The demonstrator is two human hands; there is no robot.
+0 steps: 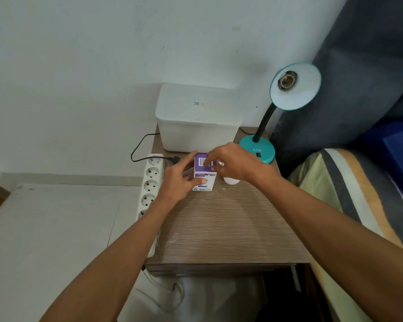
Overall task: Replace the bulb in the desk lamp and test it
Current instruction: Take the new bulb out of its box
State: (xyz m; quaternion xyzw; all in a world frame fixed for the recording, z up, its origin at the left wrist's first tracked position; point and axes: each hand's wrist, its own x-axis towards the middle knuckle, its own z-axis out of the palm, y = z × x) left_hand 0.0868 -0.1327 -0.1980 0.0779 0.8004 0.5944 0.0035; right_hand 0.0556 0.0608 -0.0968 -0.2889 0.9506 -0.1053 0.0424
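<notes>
Two bare forearms reach in over the near edge of the tabletop (221, 228); left hand (180, 180) cups the bulb box (204, 175) from its left side, fingers (191, 160) wrapped around it, thumb pressed on the front; right hand (235, 162) comes over the top, fingers pinching the purple upper end by the barcode; a white bulb (230, 181) lies on the wood just right of the box, partly under the right hand; far right corner, the teal desk lamp (260, 147), shade (296, 86) tilted up, socket (287, 80) bare; white storage box (197, 119) along the far edge; power strip (150, 182) down the left edge, black plug (173, 159) lying beside its top socket.
</notes>
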